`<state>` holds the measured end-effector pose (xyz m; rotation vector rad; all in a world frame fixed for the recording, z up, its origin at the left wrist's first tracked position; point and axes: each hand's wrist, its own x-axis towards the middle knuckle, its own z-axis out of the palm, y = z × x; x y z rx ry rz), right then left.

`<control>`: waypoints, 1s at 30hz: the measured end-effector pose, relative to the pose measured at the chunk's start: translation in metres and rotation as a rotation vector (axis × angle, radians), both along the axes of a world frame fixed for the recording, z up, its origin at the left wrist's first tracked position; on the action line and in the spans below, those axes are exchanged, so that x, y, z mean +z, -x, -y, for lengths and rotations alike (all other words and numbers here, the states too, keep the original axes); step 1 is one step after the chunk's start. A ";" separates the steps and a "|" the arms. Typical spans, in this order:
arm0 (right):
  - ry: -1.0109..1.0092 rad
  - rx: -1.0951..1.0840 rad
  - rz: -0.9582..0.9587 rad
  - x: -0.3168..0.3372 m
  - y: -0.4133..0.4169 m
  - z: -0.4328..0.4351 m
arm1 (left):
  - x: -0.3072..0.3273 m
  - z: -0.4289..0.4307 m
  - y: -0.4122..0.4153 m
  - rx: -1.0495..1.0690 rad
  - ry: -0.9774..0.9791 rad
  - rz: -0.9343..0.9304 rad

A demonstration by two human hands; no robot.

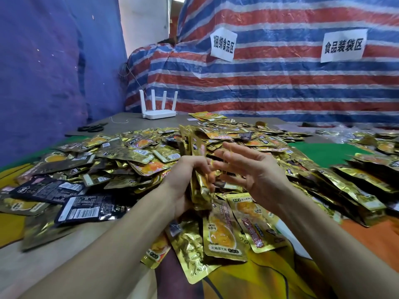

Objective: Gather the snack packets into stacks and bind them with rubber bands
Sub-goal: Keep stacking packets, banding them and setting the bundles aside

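Observation:
My left hand (pixel 185 178) grips an upright stack of gold snack packets (pixel 195 147) at the middle of the view, above the table. My right hand (pixel 250 167) is just to the right of the stack with its fingers spread and straight; the fingertips are blurred near the stack's edge. I cannot make out a rubber band. A big heap of loose gold and dark snack packets (pixel 138 152) covers the table behind and around both hands. Several gold packets (pixel 222 229) lie flat just below my hands.
Rows of gathered gold packets (pixel 354 180) lie at the right. A white router (pixel 158 108) and black scissors (pixel 91 127) sit at the table's far left. A striped tarp (pixel 280 83) with two paper signs hangs behind. Dark packets (pixel 86 208) lie at the near left.

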<state>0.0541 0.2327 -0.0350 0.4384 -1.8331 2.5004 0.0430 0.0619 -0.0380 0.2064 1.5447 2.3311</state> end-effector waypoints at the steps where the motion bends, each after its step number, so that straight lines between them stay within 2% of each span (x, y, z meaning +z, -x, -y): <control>1: -0.060 -0.031 -0.021 -0.001 -0.001 0.001 | -0.002 0.000 0.002 0.131 -0.003 -0.017; 4: -0.189 -0.073 -0.054 -0.006 -0.003 0.010 | -0.002 0.001 0.006 0.445 -0.091 -0.114; 6: -0.245 -0.062 -0.047 -0.008 -0.007 0.020 | 0.001 0.000 0.005 0.525 -0.176 -0.200; 9: -0.241 -0.001 -0.006 -0.008 -0.010 0.029 | 0.005 -0.002 0.001 0.602 -0.193 -0.306; 13: -0.150 0.115 0.061 -0.008 -0.013 0.035 | 0.007 -0.001 0.000 0.631 -0.221 -0.331; 17: -0.246 0.247 -0.028 -0.016 -0.020 0.049 | 0.008 -0.002 -0.003 0.659 -0.134 -0.402; 20: -0.080 0.122 -0.061 -0.015 -0.012 0.045 | 0.015 0.002 -0.004 0.604 -0.225 -0.405; 23: 0.136 0.092 0.014 -0.012 -0.006 0.042 | 0.021 0.004 -0.005 0.558 -0.328 -0.343; 30: 0.017 -0.034 0.046 -0.015 -0.007 0.042 | 0.019 0.001 -0.008 0.477 -0.347 -0.325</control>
